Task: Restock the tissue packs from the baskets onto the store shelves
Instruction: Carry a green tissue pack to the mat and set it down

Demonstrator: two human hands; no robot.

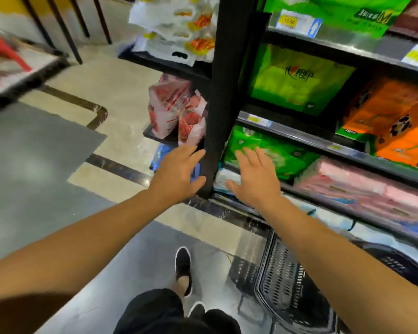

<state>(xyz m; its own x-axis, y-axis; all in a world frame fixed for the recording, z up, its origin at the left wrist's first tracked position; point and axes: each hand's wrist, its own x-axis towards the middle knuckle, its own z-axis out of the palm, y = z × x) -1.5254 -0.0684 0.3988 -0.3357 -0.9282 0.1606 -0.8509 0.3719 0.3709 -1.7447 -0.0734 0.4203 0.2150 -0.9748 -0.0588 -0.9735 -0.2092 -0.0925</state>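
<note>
Dark shorts (159, 312) and a black shoe (183, 268) are showing at the bottom centre of the frame, with a black mesh basket (282, 280) standing on the floor at lower right. Both hands are reaching forward mid-frame with fingers spread and holding nothing, the left hand (179, 172) hovering before the black shelf post (225, 92), the right hand (253, 177) just in front of a green tissue pack (275, 150). Pink packs (362, 186) are lying beside it to the right, and more green packs (297, 78) and orange packs (391, 116) are sitting on the shelves above.

Glossy plastic tissue packs (270, 153); perforated plastic basket (282, 280).
</note>
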